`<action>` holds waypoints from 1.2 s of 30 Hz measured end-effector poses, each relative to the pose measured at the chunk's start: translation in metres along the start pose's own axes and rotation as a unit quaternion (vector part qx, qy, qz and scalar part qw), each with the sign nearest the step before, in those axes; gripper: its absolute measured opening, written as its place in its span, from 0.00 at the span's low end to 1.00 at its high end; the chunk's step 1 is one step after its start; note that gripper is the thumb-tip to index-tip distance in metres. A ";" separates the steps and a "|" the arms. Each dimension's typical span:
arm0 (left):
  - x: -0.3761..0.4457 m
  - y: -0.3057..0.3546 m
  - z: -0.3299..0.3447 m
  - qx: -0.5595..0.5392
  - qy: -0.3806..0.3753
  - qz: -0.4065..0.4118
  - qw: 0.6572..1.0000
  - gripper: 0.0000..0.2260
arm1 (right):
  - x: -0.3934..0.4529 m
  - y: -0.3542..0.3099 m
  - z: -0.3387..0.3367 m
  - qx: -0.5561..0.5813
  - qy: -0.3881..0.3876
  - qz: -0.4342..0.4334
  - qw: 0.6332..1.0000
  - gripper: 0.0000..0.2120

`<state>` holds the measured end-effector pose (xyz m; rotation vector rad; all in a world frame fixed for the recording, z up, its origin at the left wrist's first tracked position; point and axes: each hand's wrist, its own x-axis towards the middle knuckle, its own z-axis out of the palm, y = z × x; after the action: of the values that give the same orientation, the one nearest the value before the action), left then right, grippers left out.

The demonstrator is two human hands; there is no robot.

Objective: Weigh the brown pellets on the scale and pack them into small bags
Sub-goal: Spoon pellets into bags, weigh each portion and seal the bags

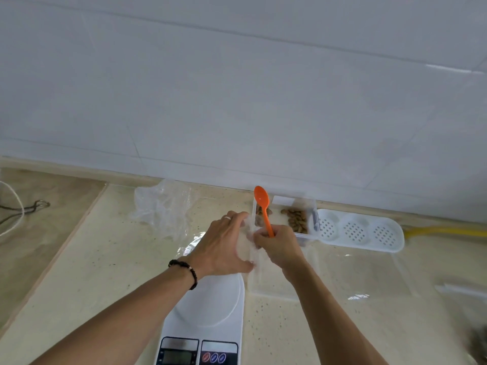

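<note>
- While the brown pellets [296, 219] lie in the clear container [307, 234] right of frame centre, against the wall, nothing rests on the scale [208, 306] at lower centre, so weighing looks not yet begun.
- Right hand [280, 246] is clenched around the orange spoon [264, 206], bowl up, and seems also to pinch a small clear bag [250, 243]; a loaded spoon held like this could spill.
- Left hand [224, 246] holds the bag's other side, fingers fairly straight; thin film may slip or stay stuck closed.
- Both hands sit just beside the container, so a tug could knock it.
- Crumpled plastic [163, 206] lies at centre left, a white perforated tray [361, 230] to the right.
</note>
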<state>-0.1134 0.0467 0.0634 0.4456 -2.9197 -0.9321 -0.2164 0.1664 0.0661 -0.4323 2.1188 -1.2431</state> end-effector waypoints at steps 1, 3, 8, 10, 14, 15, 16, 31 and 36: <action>0.002 0.000 -0.001 0.000 -0.007 0.004 1.000 0.42 | -0.001 -0.001 0.000 0.023 -0.006 -0.009 1.000 0.10; 0.006 0.000 -0.004 0.003 -0.015 0.014 1.000 0.43 | -0.001 -0.003 -0.001 0.064 -0.003 -0.024 0.998 0.12; 0.003 -0.005 -0.006 -0.001 -0.052 0.020 0.998 0.46 | 0.004 -0.007 0.002 0.031 -0.043 -0.007 0.999 0.05; 0.002 -0.005 -0.006 -0.012 -0.050 0.039 0.998 0.40 | 0.004 -0.007 0.004 0.015 -0.024 -0.005 1.000 0.08; 0.003 -0.006 -0.009 -0.031 0.004 0.060 0.998 0.33 | 0.005 -0.007 0.009 0.032 0.012 0.005 0.999 0.12; 0.004 -0.008 -0.010 -0.033 0.009 0.061 0.998 0.34 | 0.004 -0.007 0.009 0.030 -0.001 0.011 0.999 0.13; 0.004 -0.009 -0.011 -0.032 0.010 0.059 0.998 0.35 | 0.002 -0.006 0.008 0.027 -0.024 0.016 0.999 0.14; 0.025 -0.028 -0.007 -0.040 0.020 -0.012 0.999 0.35 | 0.019 -0.003 -0.041 -0.081 0.031 0.077 0.993 0.11; 0.031 -0.033 -0.003 -0.046 0.005 -0.040 0.998 0.36 | 0.032 0.010 -0.065 -0.182 0.141 -0.031 0.973 0.09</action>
<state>-0.1345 0.0111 0.0455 0.5637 -2.8539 -1.0663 -0.2837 0.1957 0.0692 -0.5050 2.6087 -0.9933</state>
